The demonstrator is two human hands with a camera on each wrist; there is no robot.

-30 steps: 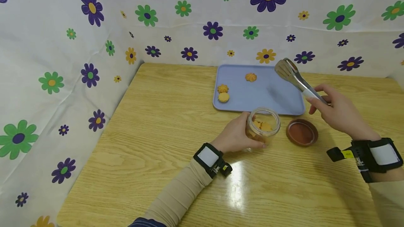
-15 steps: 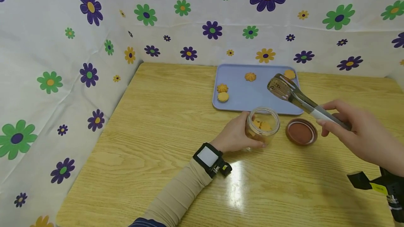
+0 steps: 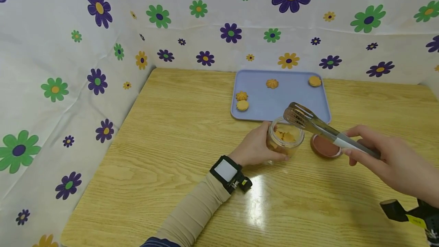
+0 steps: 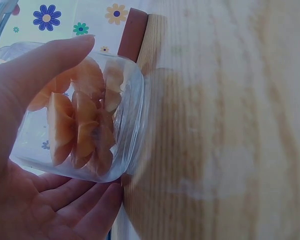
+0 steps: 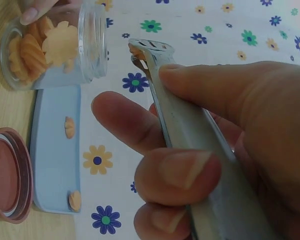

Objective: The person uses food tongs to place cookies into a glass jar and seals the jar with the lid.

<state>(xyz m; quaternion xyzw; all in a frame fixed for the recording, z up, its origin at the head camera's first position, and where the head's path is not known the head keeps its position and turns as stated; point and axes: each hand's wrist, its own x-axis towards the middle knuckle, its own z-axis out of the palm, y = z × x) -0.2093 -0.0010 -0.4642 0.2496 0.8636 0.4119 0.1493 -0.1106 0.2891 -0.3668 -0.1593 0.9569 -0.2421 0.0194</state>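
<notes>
In the head view, my left hand (image 3: pixel 252 146) grips a round glass jar (image 3: pixel 282 149) from its left side. Several cookies (image 4: pixel 80 125) lie inside, with my thumb and fingers around the glass in the left wrist view. My right hand (image 3: pixel 387 159) holds metal serving tongs (image 3: pixel 319 128), fingers and thumb wrapped around the handles. The slotted head of the tongs hangs over the right part of the jar's mouth and overlaps the tray's front edge. In the right wrist view, a small orange-brown patch shows between the tong tips; I cannot tell whether it is a cookie.
A blue tray (image 3: pixel 274 104) lies behind the jar. On it are two cookies together at the left, one at the back middle (image 3: pixel 272 83) and one at the back right (image 3: pixel 314 81). A brown lid (image 3: pixel 326 148) sits right of the jar, partly under the tongs. Flowered cloth (image 3: pixel 205 22) stands behind.
The tongs have moved from above the tray's back right corner left and toward the jar's mouth. A cookie now shows at that corner. My left hand and the jar have stayed put.
</notes>
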